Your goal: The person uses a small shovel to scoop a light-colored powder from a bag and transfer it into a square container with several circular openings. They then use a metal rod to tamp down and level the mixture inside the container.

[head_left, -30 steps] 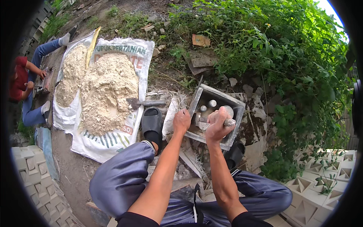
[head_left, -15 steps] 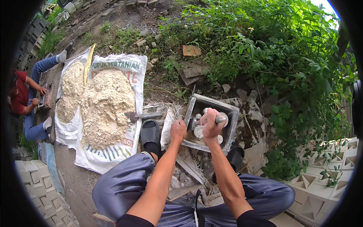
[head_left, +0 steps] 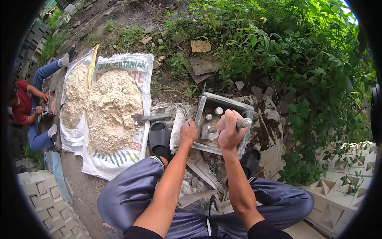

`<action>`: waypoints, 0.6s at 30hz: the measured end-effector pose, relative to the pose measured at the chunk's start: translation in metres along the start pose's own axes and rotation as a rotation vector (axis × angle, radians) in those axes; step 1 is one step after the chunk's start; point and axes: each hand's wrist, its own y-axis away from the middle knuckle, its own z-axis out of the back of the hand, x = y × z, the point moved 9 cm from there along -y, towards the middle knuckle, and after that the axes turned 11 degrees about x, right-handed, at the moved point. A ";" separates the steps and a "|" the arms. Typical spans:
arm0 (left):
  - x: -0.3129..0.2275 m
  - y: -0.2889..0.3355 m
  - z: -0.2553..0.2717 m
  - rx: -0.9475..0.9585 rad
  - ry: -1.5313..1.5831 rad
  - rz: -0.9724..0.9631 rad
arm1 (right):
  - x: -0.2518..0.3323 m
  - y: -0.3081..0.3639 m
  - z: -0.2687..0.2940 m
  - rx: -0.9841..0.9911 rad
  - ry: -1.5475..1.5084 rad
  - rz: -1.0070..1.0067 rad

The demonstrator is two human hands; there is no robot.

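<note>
A square grey box mould (head_left: pixel 247 106) sits on the ground before my feet, with a few short round pegs (head_left: pixel 218 111) standing inside. My right hand (head_left: pixel 231 129), over the right half of the box, is wrapped round the thick grey handle of a hammer-like tool (head_left: pixel 244 123). Its pale blocky head lies low inside the box, left of the fist. At the box's left wall, my left hand (head_left: pixel 188 133) is closed, fingers curled; whatever they grip is hidden.
Sacks (head_left: pixel 147 79) at left carry heaps of pale powder (head_left: pixel 113 107). A trowel (head_left: pixel 157 117) rests at the heap's right edge. My dark slippers (head_left: pixel 159 137) flank the box. Another person (head_left: pixel 24 101) sits far left. Patterned pale blocks (head_left: pixel 334 199) stand at right, below green plants (head_left: pixel 302 59).
My right hand has shifted slightly right and down, and the tool has tipped so its head now shows low in the box. The left hand stays by the left wall.
</note>
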 end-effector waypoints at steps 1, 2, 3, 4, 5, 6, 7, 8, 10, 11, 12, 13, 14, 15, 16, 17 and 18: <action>-0.008 0.002 0.002 0.011 -0.002 -0.027 | 0.010 -0.001 0.000 -0.024 -0.046 -0.020; -0.009 0.003 0.002 0.016 -0.005 -0.026 | 0.018 0.002 -0.001 -0.035 -0.018 0.023; -0.004 0.004 0.002 0.018 0.040 0.024 | 0.008 0.009 -0.001 -0.039 -0.017 0.020; -0.004 0.005 0.002 0.019 0.085 0.066 | -0.013 0.016 0.004 -0.041 0.016 0.029; -0.008 0.006 0.002 0.020 0.085 0.059 | -0.039 0.023 0.014 -0.042 0.050 0.038; -0.009 0.008 0.002 -0.008 0.132 0.077 | -0.069 0.030 0.028 0.018 0.195 0.090; -0.005 0.011 0.004 -0.043 0.179 0.109 | -0.065 0.029 0.026 0.019 0.193 0.091; -0.003 0.011 0.006 -0.043 0.180 0.108 | -0.067 0.026 0.022 0.051 0.098 0.041; -0.007 0.011 0.009 -0.035 0.103 0.026 | -0.054 0.020 0.013 0.061 -0.001 -0.041; -0.008 0.009 0.013 -0.045 0.102 0.026 | -0.039 0.016 0.007 0.068 -0.008 -0.038; -0.008 0.010 0.013 -0.038 0.138 0.056 | -0.022 0.016 0.008 0.031 -0.073 -0.024; -0.009 0.014 0.012 -0.024 0.172 0.087 | -0.004 0.018 0.010 -0.011 -0.135 -0.013; -0.016 0.016 0.014 -0.036 0.172 0.095 | 0.016 0.017 0.011 -0.060 -0.076 0.042; -0.012 0.017 0.013 -0.033 0.169 0.097 | 0.013 0.020 0.010 -0.064 -0.076 0.039; -0.010 0.016 0.012 -0.038 0.190 0.098 | 0.013 0.023 0.011 -0.075 -0.082 0.069; -0.009 0.014 0.011 -0.045 0.212 0.097 | 0.010 0.026 0.013 -0.086 -0.088 0.101; -0.007 0.012 0.010 -0.042 0.210 0.090 | -0.021 0.030 0.018 -0.084 -0.090 0.084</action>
